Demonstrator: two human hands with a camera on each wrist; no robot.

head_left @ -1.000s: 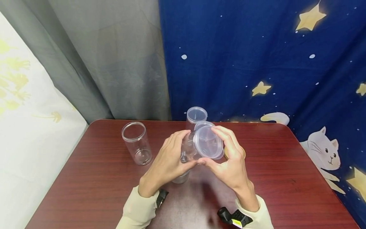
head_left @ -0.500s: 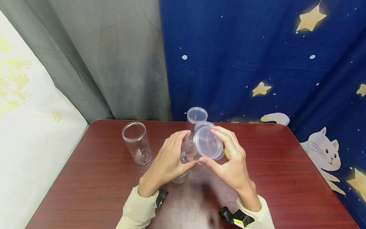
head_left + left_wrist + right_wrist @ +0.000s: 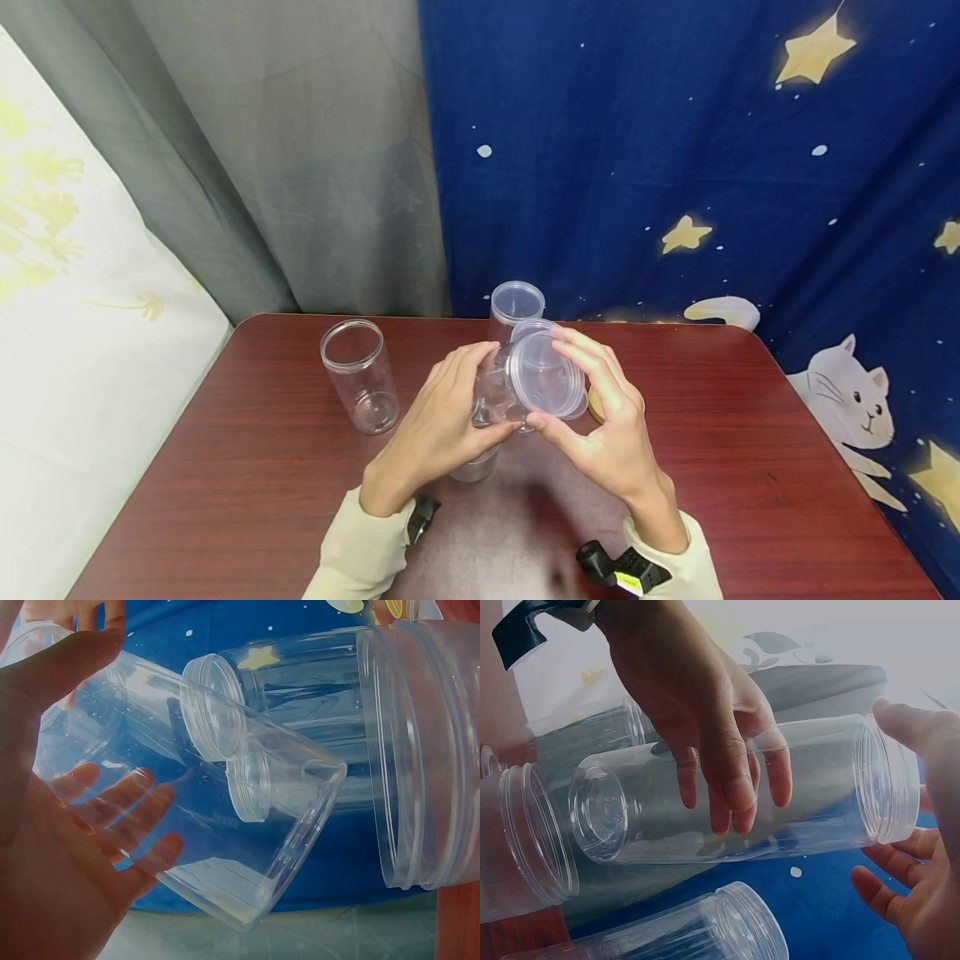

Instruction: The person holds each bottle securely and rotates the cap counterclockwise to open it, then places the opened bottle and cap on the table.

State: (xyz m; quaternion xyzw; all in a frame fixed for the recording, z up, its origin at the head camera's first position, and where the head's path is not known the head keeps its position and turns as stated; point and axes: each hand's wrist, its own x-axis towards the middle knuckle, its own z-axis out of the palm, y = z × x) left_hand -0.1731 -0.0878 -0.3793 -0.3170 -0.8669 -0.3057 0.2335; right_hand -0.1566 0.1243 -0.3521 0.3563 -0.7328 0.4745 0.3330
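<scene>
My left hand [image 3: 438, 425] grips the body of a clear plastic jar [image 3: 497, 393], held tilted above the dark red table [image 3: 247, 467]. My right hand [image 3: 609, 429] curls its fingers and thumb round the clear lid [image 3: 546, 373] on the jar's mouth. In the right wrist view the jar [image 3: 802, 795] lies sideways, with the left hand [image 3: 705, 712] wrapped over it and the right hand [image 3: 915, 900] at the lid [image 3: 885, 780]. The left wrist view shows the left hand [image 3: 52, 862] seen through the jar [image 3: 210, 795].
An open clear jar [image 3: 358, 375] stands at the table's left. A lidded jar [image 3: 516, 307] stands behind the hands and another jar [image 3: 474, 467] beneath them. A tan round piece [image 3: 595, 402] peeks from under the right hand. Curtains hang beyond the table's far edge.
The right hand's fingers and thumb have shifted slightly round the lid. The jar and the left hand have barely moved.
</scene>
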